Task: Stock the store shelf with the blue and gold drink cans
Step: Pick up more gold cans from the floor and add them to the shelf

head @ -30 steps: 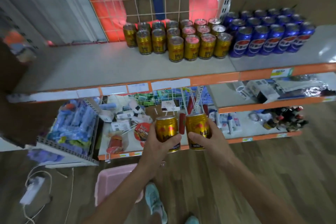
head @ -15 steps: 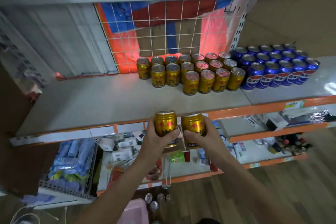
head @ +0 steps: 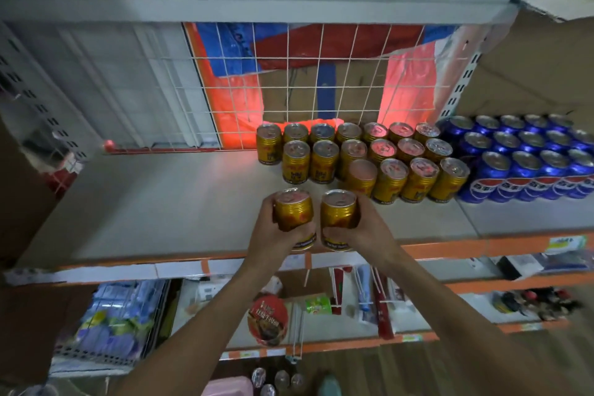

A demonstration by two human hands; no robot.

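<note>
Shelf partly stocked: 3 rows of gold cans beside blue cans at back right. Left grip clasps left can, right grip clasps right can, both gold, over front edge, not yet placed.

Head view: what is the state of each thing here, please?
Left grip: holds the left gold can, upright.
Right grip: holds the right gold can, upright.
Shelved gold cans: upright, in rows.
Blue cans: upright, in rows, beside them.
Shelf: cans at its back right.
</note>
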